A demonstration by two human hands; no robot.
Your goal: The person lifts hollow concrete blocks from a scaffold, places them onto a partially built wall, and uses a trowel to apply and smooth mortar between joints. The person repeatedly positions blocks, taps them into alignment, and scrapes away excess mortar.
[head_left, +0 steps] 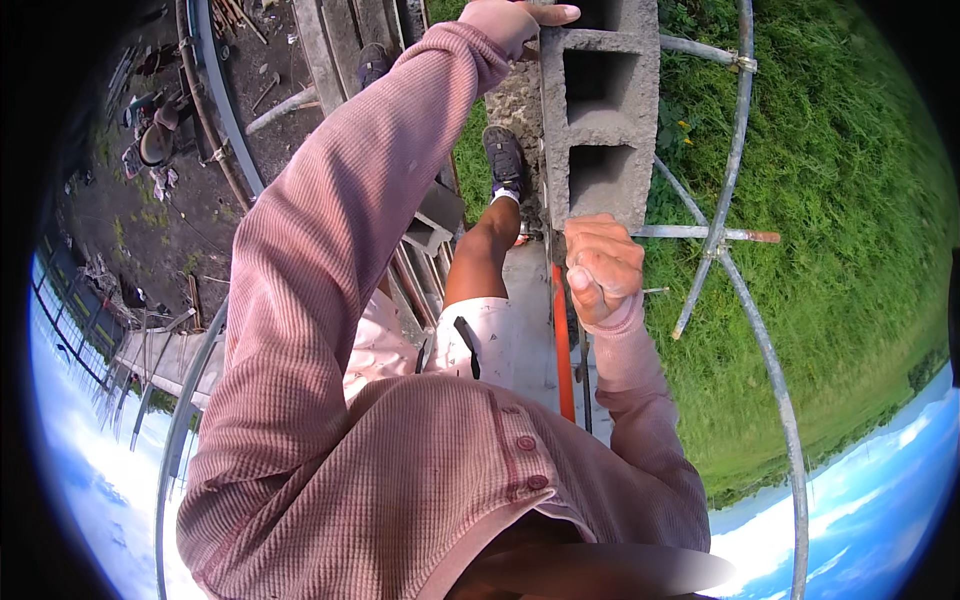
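Left arm [350,190]: sleeved, extended far forward, elbow bent outward, forearm angled inward toward the upper middle. Left hand [508,22]: at the upper edge of view (partly cropped), one digit extended to the right. Right arm [640,385]: held closer to the torso [410,480], forearm directed forward. Right hand [603,265]: knuckles raised, fingers curled, thumb directed back toward the body, fingertips hidden.
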